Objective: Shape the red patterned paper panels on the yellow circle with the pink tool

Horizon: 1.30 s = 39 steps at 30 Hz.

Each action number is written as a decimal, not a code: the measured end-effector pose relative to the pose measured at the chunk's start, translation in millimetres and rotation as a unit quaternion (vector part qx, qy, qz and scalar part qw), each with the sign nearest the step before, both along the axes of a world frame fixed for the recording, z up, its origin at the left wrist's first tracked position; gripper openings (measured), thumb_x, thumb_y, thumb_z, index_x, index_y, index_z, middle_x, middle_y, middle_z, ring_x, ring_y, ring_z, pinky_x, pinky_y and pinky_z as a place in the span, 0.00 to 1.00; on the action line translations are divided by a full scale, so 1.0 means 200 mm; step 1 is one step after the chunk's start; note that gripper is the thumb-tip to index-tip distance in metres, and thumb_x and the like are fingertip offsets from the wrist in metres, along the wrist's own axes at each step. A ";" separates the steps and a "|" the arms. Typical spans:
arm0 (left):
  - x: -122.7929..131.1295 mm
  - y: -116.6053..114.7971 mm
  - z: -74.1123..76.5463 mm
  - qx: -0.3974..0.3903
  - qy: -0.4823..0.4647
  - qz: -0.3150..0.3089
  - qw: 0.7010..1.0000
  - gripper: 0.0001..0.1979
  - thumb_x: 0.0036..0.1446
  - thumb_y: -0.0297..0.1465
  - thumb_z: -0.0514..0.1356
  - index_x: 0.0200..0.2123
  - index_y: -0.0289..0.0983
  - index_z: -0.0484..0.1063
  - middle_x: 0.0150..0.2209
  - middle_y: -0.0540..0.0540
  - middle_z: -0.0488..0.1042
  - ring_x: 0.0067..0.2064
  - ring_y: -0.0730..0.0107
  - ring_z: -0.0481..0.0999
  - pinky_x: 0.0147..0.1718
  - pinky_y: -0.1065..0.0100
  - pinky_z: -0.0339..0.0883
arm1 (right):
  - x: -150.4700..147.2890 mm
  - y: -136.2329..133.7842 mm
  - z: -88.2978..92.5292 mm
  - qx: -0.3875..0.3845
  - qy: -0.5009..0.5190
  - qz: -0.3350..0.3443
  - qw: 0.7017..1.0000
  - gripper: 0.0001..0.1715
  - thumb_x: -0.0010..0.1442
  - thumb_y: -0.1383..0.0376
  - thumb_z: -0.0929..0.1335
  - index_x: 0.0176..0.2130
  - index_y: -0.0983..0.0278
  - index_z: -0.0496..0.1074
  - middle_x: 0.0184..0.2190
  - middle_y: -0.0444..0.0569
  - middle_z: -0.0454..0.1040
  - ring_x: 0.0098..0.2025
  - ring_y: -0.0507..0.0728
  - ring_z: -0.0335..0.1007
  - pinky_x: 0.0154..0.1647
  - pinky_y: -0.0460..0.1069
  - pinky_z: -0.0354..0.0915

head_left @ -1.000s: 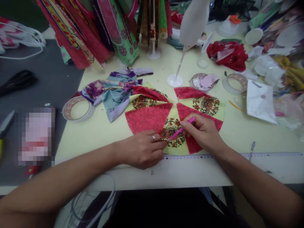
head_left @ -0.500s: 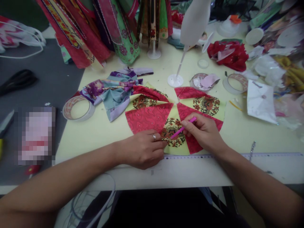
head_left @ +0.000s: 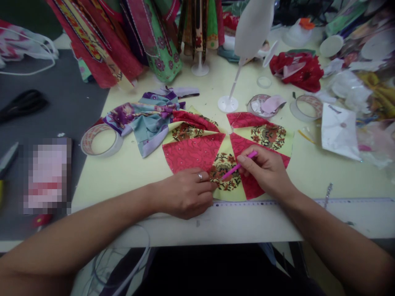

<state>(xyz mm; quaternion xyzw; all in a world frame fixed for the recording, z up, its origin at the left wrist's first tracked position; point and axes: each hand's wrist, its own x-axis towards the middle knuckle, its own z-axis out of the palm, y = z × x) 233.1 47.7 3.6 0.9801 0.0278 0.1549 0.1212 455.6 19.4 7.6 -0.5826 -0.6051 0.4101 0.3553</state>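
Observation:
A round patchwork cloth of red and pale yellow floral panels lies flat on the table. My right hand pinches a pink pen-like stick, its tip at the floral print of the front yellow panel. My left hand, with a ring on one finger, rests on the cloth's front left edge, fingers curled together near the tip; whether they grip anything is hidden. Just below the cloth's front edge runs a long ruler, partly behind my right wrist.
Tape rolls and a purple-blue cloth lie left of the patchwork. Behind it stand a white stand and dressed forms. Black scissors are at far left, a white packet at right.
The pink stick and my right hand have shifted very slightly up and to the right. My left hand and the patchwork cloth look nearly the same.

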 end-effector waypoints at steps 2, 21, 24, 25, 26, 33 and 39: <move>0.00 0.00 0.00 -0.001 0.001 0.002 1.000 0.09 0.56 0.28 0.53 0.25 0.34 0.67 0.33 0.43 0.74 0.36 0.64 0.70 0.37 0.64 0.65 | 0.00 0.00 0.00 0.003 0.003 -0.004 1.000 0.13 0.58 0.57 0.65 0.28 0.63 0.65 0.19 0.42 0.67 0.19 0.48 0.61 0.20 0.44 0.56; 0.01 0.00 -0.01 -0.022 0.008 0.018 1.000 0.09 0.56 0.29 0.53 0.27 0.33 0.70 0.41 0.40 0.73 0.36 0.64 0.69 0.35 0.64 0.66 | 0.01 0.00 0.01 0.062 0.038 -0.058 0.996 0.08 0.58 0.60 0.65 0.29 0.61 0.67 0.20 0.42 0.68 0.21 0.50 0.64 0.23 0.47 0.62; 0.01 0.00 -0.01 -0.030 0.009 0.021 0.999 0.09 0.56 0.29 0.53 0.27 0.33 0.70 0.42 0.40 0.73 0.36 0.64 0.68 0.36 0.63 0.66 | 0.01 -0.01 0.01 0.060 0.040 -0.060 0.996 0.08 0.58 0.60 0.65 0.30 0.61 0.67 0.20 0.43 0.68 0.21 0.51 0.64 0.22 0.47 0.62; 0.01 0.00 -0.01 -0.028 0.009 0.021 0.999 0.09 0.56 0.29 0.53 0.27 0.33 0.70 0.42 0.40 0.73 0.36 0.64 0.69 0.36 0.63 0.66 | 0.01 -0.01 0.01 0.059 0.042 -0.062 0.995 0.08 0.57 0.59 0.65 0.30 0.61 0.67 0.20 0.43 0.69 0.21 0.51 0.64 0.22 0.47 0.62; 0.01 0.00 -0.01 -0.023 0.007 0.021 0.999 0.10 0.56 0.29 0.52 0.27 0.33 0.70 0.42 0.39 0.73 0.36 0.64 0.69 0.36 0.63 0.66 | 0.01 -0.01 0.01 0.059 0.045 -0.065 0.995 0.08 0.57 0.59 0.65 0.30 0.60 0.67 0.20 0.43 0.69 0.21 0.51 0.64 0.22 0.48 0.63; 0.00 -0.01 -0.01 0.016 -0.011 0.018 1.000 0.09 0.56 0.28 0.53 0.25 0.33 0.68 0.40 0.40 0.74 0.37 0.63 0.70 0.37 0.63 0.67 | 0.02 0.00 0.01 0.075 0.053 -0.081 0.992 0.07 0.57 0.60 0.66 0.29 0.60 0.67 0.20 0.42 0.69 0.20 0.50 0.65 0.23 0.47 0.63; 0.00 -0.01 -0.02 -0.013 -0.037 0.041 0.998 0.08 0.55 0.28 0.54 0.25 0.33 0.68 0.40 0.41 0.75 0.36 0.65 0.71 0.35 0.64 0.68 | 0.03 0.00 0.02 0.078 0.048 -0.092 0.991 0.07 0.57 0.60 0.66 0.30 0.60 0.67 0.20 0.42 0.69 0.20 0.50 0.65 0.22 0.46 0.62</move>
